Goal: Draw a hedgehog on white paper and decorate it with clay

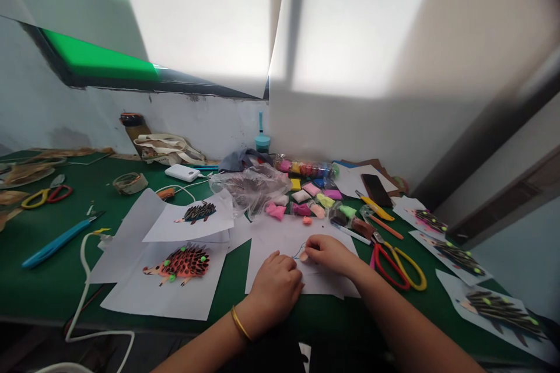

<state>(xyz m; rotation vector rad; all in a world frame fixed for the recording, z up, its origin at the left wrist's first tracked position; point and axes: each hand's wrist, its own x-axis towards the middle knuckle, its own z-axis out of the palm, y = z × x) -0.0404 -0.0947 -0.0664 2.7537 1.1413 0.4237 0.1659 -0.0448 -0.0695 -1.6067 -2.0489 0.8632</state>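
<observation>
A white sheet of paper (pixel 266 239) lies in front of me with a few thin blue drawn lines on it. My right hand (pixel 330 253) is over its middle, the fingertips closed on a small flat piece of pale peach clay (pixel 303 256) against the paper. Palm down near the sheet's lower edge rests my left hand (pixel 275 284), its fingers bent and lying on the paper with nothing seen in them. A gold bangle circles that wrist. Just beyond the right hand sits a small orange lump of clay (pixel 307 220).
Several bagged clay packets (pixel 301 208) lie behind the sheet. Hedgehog pictures (pixel 186 262) flank it on both sides. Red and yellow scissors (pixel 398 265), a white pen (pixel 354 234), a yellow cutter (pixel 374 205) and a phone (pixel 376 189) lie right; a blue cutter (pixel 61 240) lies left.
</observation>
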